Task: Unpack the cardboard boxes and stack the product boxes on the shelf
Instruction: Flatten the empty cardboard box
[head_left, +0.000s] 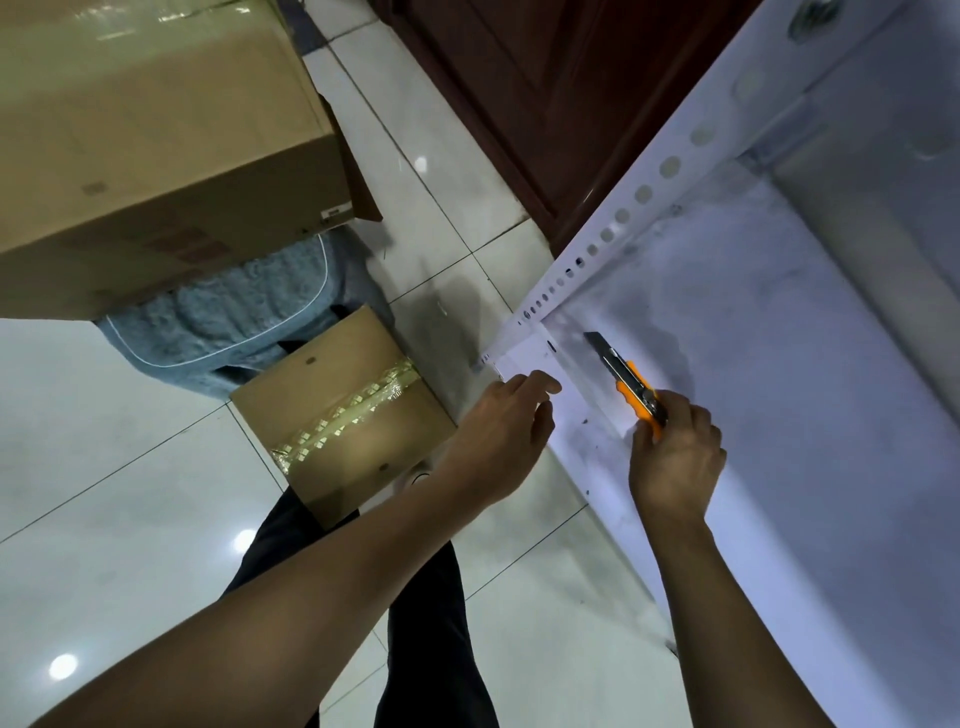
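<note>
An orange utility knife (626, 376) with its blade out lies over the white metal shelf (779, 389) at the right. My right hand (678, 457) pinches the knife's rear end. My left hand (501, 439) hovers at the shelf's front corner with relaxed fingers and holds nothing. A small taped cardboard box (343, 415) sits on the floor just left of my left hand. A large sealed cardboard box (156, 145) fills the upper left.
A grey-blue fuzzy cushion (234, 322) lies under the large box. A dark brown wooden door (545, 93) stands behind the shelf. The shelf's perforated upright (623, 213) runs diagonally. White glossy floor tiles (130, 493) spread below, and my dark trouser leg (431, 623) shows.
</note>
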